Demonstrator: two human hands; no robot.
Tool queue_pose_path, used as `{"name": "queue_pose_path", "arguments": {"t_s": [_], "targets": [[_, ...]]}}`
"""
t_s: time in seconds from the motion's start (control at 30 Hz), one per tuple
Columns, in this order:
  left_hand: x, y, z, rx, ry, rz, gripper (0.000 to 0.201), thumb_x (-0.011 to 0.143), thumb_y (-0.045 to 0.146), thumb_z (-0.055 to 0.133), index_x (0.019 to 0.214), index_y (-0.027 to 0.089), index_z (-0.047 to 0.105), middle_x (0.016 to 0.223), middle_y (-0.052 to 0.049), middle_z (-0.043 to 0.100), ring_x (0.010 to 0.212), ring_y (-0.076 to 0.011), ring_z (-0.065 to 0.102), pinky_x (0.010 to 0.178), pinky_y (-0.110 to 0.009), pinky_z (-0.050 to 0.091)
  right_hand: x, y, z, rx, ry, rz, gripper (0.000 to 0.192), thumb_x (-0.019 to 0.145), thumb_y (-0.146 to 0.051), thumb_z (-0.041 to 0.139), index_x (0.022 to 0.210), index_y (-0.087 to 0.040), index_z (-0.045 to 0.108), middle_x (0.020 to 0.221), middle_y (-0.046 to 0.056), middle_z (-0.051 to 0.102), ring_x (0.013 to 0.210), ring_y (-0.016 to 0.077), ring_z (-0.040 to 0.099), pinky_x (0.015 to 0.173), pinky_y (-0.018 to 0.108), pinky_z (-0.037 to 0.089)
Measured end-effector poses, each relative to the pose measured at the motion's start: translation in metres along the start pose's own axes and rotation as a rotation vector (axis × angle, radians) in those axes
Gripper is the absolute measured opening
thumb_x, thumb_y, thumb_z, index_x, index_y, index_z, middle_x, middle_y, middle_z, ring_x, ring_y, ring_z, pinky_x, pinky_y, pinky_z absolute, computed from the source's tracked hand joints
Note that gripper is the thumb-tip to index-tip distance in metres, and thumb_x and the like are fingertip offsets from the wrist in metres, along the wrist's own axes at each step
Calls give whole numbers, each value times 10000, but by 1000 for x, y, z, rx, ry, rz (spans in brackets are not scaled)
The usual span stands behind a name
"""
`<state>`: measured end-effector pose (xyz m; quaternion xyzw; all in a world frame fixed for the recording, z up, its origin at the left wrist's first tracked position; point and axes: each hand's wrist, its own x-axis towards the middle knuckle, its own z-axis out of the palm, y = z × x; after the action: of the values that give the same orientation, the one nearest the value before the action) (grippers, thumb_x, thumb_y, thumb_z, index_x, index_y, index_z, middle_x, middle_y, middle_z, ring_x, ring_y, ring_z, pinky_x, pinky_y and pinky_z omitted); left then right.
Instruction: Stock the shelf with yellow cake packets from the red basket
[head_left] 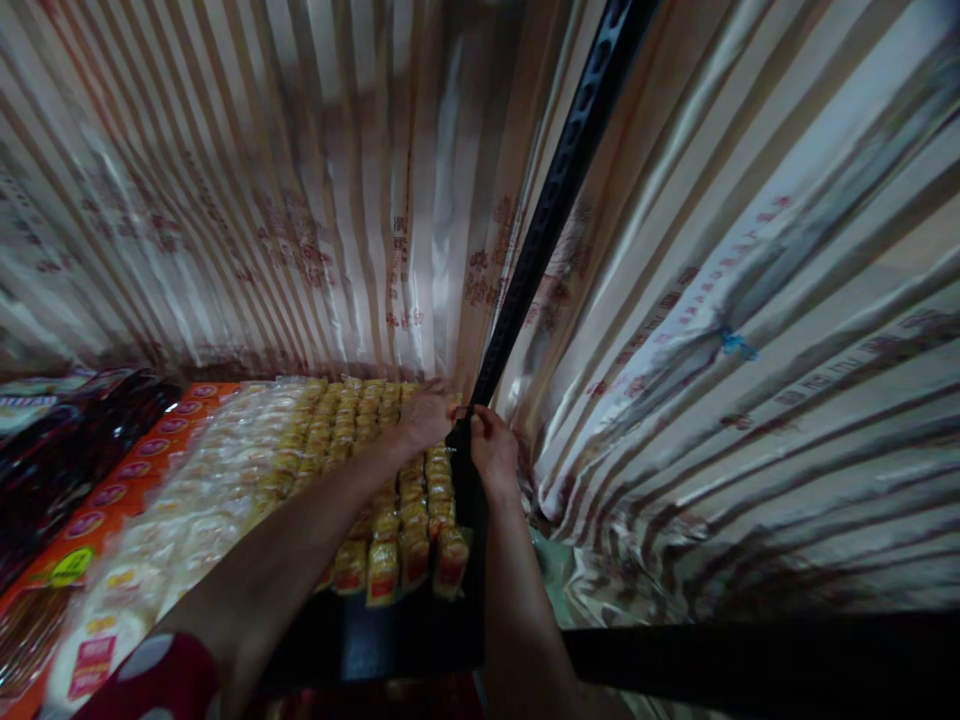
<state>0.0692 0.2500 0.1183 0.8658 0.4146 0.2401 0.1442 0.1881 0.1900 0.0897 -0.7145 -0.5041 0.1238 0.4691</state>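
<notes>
Both my hands meet at the foot of a black perforated shelf post (559, 190) that slants up to the top of the view. My left hand (427, 415) reaches over rows of yellow snack packets (397, 520) and rests against the post's left side. My right hand (491, 445) is curled around the post from the right. Whether either hand pinches something small there is hidden in the dim light. A red sleeve with white dots (154, 675) covers my left upper arm.
A shiny striped curtain (720, 300) with red print hangs behind and to the right of the shelf. Clear bags of pale snacks (217, 470), orange boxes (112, 490) and dark packets (67, 440) fill the shelf to the left. A black shelf edge (750, 655) runs along the bottom right.
</notes>
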Motion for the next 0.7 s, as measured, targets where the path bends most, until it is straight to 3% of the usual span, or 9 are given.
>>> {"name": "queue_pose_path", "arguments": {"t_s": [0.17, 0.3, 0.43, 0.57, 0.7], "targets": [[-55, 42, -17, -99, 116, -61, 360, 749, 20, 429, 1006, 139, 651, 1160, -76, 615, 1127, -166, 534, 1034, -298, 398, -61, 2, -26, 175, 151, -36, 424, 824, -418, 417, 1033, -133, 653, 1024, 126, 687, 975, 227, 623, 894, 371, 468], [-117, 77, -23, -270, 151, -120, 334, 804, 69, 403, 1002, 180, 647, 1089, -51, 639, 1043, -153, 579, 959, -294, 459, -117, 17, -33, 262, 16, 102, 496, 814, -467, 447, 1128, -111, 593, 1133, 169, 639, 999, 228, 630, 878, 358, 495], [-167, 95, -12, -351, 91, -201, 321, 829, 100, 378, 981, 170, 652, 1065, -73, 637, 997, -161, 596, 920, -292, 480, -160, 33, -31, 274, -82, 167, 546, 777, -479, 513, 1199, -133, 541, 1160, 158, 632, 1041, 246, 620, 901, 390, 492], [-192, 100, -1, -384, 23, -211, 317, 836, 102, 373, 934, 186, 662, 1013, -62, 632, 967, -159, 589, 900, -294, 481, -181, 38, -26, 217, -123, 226, 561, 735, -470, 538, 1200, -156, 546, 1049, 115, 687, 962, 250, 655, 854, 376, 512], [-198, 103, 1, -386, -9, -231, 297, 824, 90, 390, 901, 183, 662, 994, -54, 631, 963, -157, 581, 911, -297, 470, -188, 37, -25, 215, -137, 246, 518, 723, -443, 543, 1163, -170, 575, 926, 81, 713, 862, 234, 678, 780, 342, 531]]}}
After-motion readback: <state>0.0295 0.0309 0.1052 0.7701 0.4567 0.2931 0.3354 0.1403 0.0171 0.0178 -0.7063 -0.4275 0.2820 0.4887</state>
